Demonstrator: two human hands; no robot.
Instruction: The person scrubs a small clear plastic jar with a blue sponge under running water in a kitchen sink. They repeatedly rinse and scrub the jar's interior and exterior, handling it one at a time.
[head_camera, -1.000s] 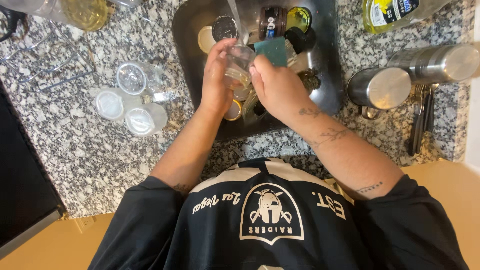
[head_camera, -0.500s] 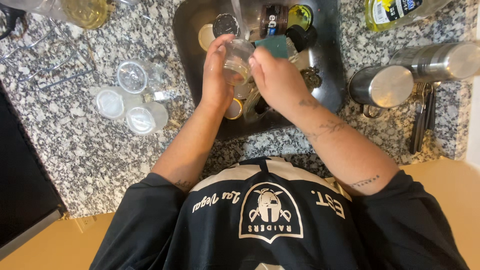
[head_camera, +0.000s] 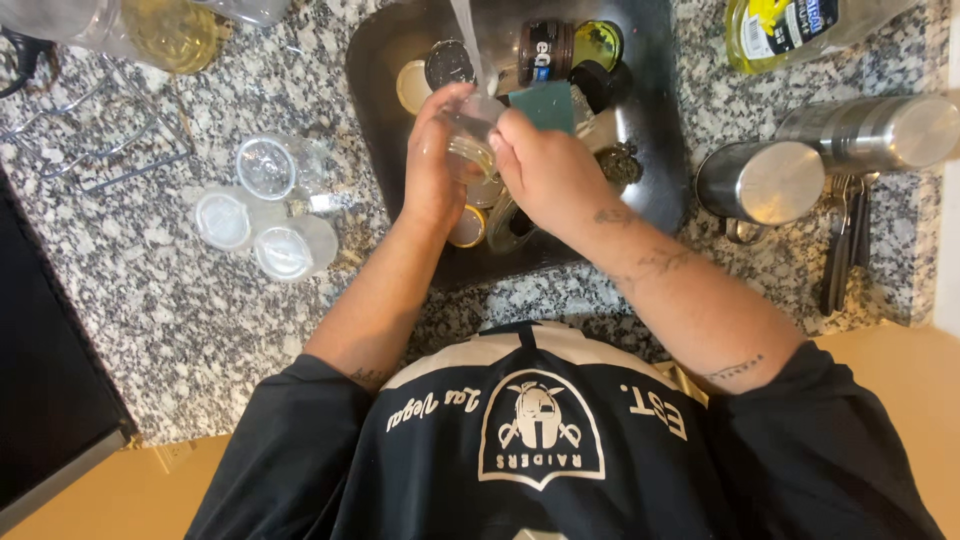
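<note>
Thing in the hands: a small clear glass jar (head_camera: 468, 135), see-through, with no lid on it, held over the dark sink (head_camera: 660, 190) under a thin stream of water (head_camera: 468, 40).
Left hand (head_camera: 432, 165): its grip is closed around the side of the jar, the fingers wrapped on it.
Right hand (head_camera: 545, 170): its grip is closed on a blue-green sponge (head_camera: 545, 105), which it presses at the mouth of the jar.
In the sink: two round lids (head_camera: 440, 70), one pale and one dark, a dark jar with a label (head_camera: 545, 50), a yellowish lid (head_camera: 597, 42), one more gold-rimmed lid (head_camera: 468, 228) near the left wrist; other things under the hands I cannot tell well.
On the table (head_camera: 200, 330), left side: three clear glass jars (head_camera: 262, 205) standing close together, and a wire rack (head_camera: 90, 140) further left.
On the table, right side: two steel cups (head_camera: 830, 155) lying one beside the other, some cutlery (head_camera: 845, 240) next to them, one bottle of yellow liquid (head_camera: 790, 30) at the top.
Change from half a second ago: both hands with the jar remain over the sink at nearly the same place; the sponge now sits a little more on the jar's opening.
</note>
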